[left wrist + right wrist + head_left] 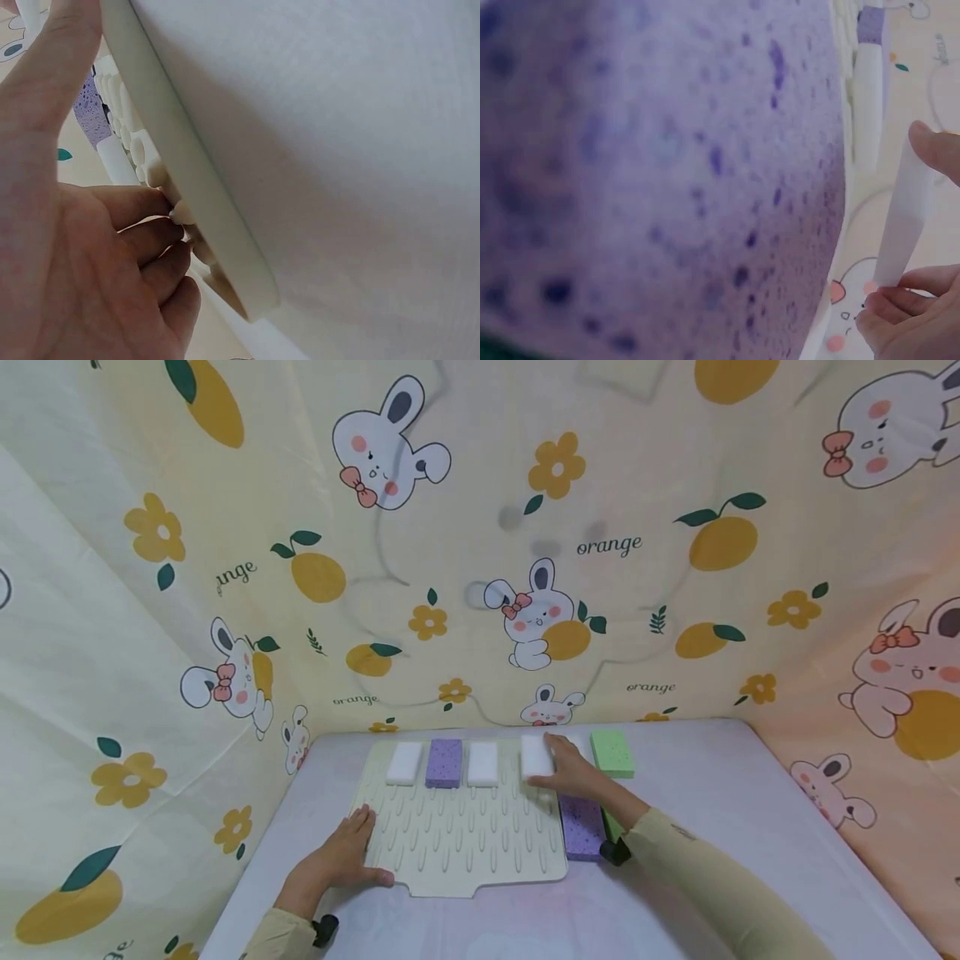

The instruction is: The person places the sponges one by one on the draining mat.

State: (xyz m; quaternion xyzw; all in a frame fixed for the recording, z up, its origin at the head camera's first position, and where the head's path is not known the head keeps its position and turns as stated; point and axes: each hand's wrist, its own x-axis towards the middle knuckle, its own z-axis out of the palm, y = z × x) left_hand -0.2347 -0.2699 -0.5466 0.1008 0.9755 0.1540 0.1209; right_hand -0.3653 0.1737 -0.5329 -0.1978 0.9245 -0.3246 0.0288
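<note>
A cream ridged mat (465, 843) lies on the lilac table. Along its far edge sit a white sponge (405, 762), a purple sponge (444, 762) and another white sponge (483, 763). My right hand (572, 768) pinches a third white sponge (537, 755) at the row's right end; the right wrist view shows its thumb and fingers (900, 315) on that white sponge (904, 217). My left hand (348, 853) rests flat on the mat's left edge, its fingertips (161, 225) touching the ridges of the mat (195, 180).
A green sponge (612, 752) lies just right of the mat's far corner. A second purple sponge (581, 828) lies beside the mat under my right forearm and fills the right wrist view (652, 172). Patterned cloth walls enclose the table (750, 827) on three sides.
</note>
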